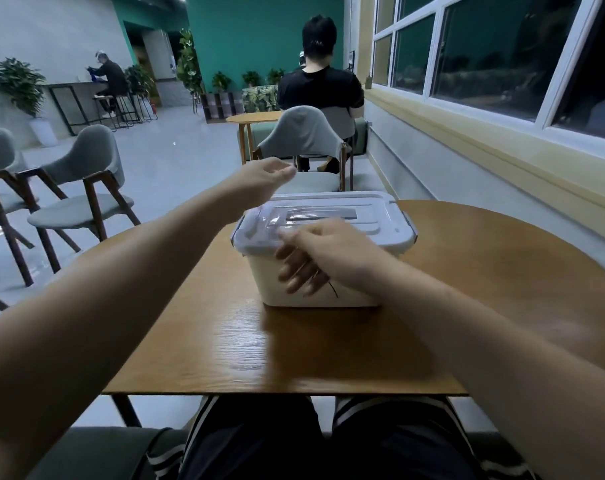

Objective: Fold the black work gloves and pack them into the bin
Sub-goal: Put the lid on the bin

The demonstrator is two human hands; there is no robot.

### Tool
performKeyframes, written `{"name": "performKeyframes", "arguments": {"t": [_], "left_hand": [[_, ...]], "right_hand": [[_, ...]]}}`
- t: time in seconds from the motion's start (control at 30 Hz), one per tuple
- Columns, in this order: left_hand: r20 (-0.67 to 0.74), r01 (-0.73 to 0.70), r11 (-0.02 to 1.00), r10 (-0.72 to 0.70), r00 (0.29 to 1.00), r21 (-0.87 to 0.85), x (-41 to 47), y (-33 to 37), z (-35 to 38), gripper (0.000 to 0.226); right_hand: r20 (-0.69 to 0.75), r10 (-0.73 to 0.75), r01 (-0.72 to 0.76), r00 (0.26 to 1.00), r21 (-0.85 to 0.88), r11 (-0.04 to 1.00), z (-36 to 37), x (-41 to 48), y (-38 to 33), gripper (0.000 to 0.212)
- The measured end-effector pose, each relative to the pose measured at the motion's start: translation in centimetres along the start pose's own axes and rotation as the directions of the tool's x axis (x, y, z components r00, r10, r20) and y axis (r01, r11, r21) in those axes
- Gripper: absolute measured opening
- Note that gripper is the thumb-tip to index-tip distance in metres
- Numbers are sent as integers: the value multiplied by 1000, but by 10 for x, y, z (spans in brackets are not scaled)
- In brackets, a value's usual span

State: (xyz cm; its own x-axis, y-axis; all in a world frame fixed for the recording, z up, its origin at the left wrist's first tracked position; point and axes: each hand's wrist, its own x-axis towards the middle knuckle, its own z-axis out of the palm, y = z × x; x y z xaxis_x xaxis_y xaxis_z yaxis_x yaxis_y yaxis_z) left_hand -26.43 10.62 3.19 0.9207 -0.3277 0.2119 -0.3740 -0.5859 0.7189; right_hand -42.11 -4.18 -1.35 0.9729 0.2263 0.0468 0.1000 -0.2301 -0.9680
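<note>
A white plastic bin [359,295] stands on the round wooden table [294,358], with its pale lid [366,216] lying on top. No black gloves are in sight. My left hand [263,178] hovers above the bin's far left corner, blurred, fingers loosely curled and holding nothing. My right hand [323,252] is at the bin's near left side. Its fingers hang relaxed in front of the wall, and its top finger is at the lid's edge. Whether it touches the lid I cannot tell.
A grey chair [304,140] stands just beyond the table, and a person in black [320,84] sits behind it with their back turned. More grey chairs [86,188] are to the left. A window wall [501,98] runs along the right.
</note>
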Motion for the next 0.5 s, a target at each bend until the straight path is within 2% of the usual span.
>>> {"name": "performKeyframes", "arguments": {"t": [0.1,0.2,0.27,0.33,0.4,0.5], "left_hand": [[-75,6,993,-15,997,-118,-15,-22,-11,41],[-132,28,982,-53,990,-188,-25,-50,-12,49],[-136,106,961,-144,980,-254,-30,-68,-10,58],[-96,194,914,-242,965,-355,-38,-80,-6,68],[-39,260,834,-319,947,-487,-44,-89,0,77],[121,328,648,-343,931,-687,-52,-97,10,68]], "right_hand": [[-170,-189,181,967,-61,982,-33,-2,-15,28],[-341,-343,253,875,-282,925,-65,4,-14,21],[-425,-379,168,822,-456,874,-83,11,-5,19],[-467,-381,71,798,-554,829,-98,14,5,22],[-490,-340,-9,803,-581,814,-110,16,16,37],[-566,-160,-184,809,-501,846,-124,24,35,64]]}}
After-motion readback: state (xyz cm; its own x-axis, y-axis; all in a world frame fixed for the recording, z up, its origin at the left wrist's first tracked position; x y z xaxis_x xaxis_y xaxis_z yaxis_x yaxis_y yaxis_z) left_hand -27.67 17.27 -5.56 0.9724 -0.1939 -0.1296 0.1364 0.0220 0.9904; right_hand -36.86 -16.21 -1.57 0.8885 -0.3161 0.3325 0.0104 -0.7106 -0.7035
